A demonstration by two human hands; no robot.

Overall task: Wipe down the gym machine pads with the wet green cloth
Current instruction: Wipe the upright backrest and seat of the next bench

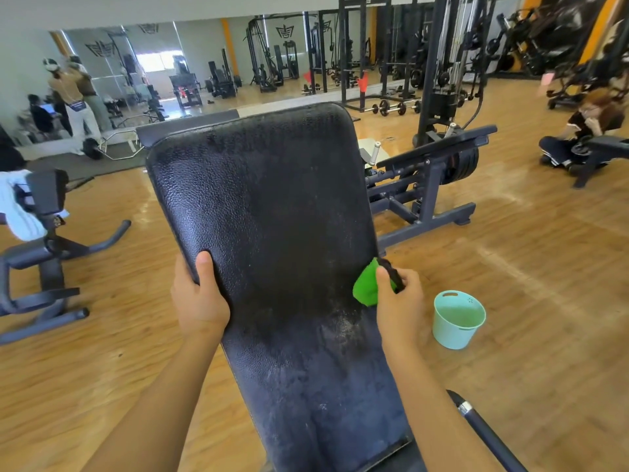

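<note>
A long black padded backrest (272,233) of a gym bench fills the middle of the view, its surface patchy with wet and dusty areas. My left hand (199,298) grips the pad's left edge, thumb on top. My right hand (398,301) holds the green cloth (366,287) against the pad's right edge, thumb pressing the cloth and fingers curled round the edge. Most of the cloth is hidden under my hand and behind the pad's side.
A light teal bucket (457,320) stands on the wooden floor to the right of the bench. A dark machine (429,185) sits behind on the right, another (44,233) on the left. A person (578,137) sits on the floor far right. A black bar (483,434) lies at lower right.
</note>
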